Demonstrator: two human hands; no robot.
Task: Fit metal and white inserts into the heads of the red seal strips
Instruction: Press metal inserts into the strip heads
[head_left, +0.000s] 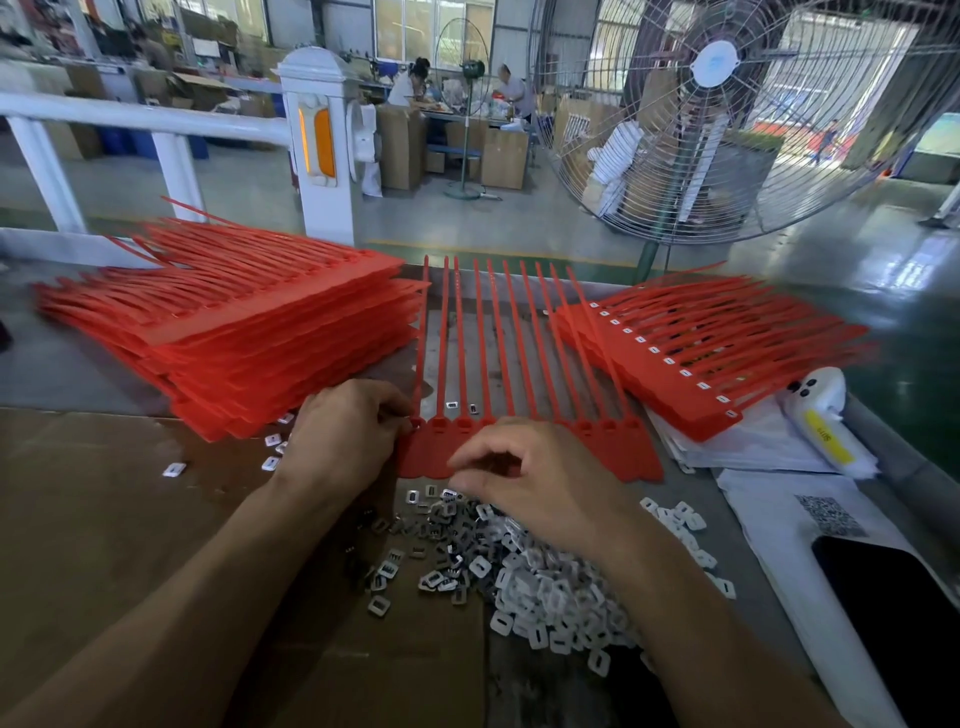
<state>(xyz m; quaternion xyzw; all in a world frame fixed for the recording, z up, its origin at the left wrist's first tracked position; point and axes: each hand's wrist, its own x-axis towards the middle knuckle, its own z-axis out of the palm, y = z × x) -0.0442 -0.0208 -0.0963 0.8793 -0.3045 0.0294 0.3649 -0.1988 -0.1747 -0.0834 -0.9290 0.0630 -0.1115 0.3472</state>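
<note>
strip row (519, 353) between two stacks, inserts (519, 571) in front

A grey workbench (62, 358) carries a sheet of brown cardboard (104, 519) over its near left part. A row of red seal strips (519, 364) lies flat in the middle. Left of that row sits a tall stack of red strips (234, 338); right of it, a lower stack (701, 358). Before the row lie metal inserts (441, 551) and white inserts (550, 597). Right of these lie white papers (769, 519) and a black phone (893, 613).

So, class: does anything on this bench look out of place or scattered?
Yes: a few white inserts lie scattered on the cardboard, left of the left hand, apart from the main pile.
</note>
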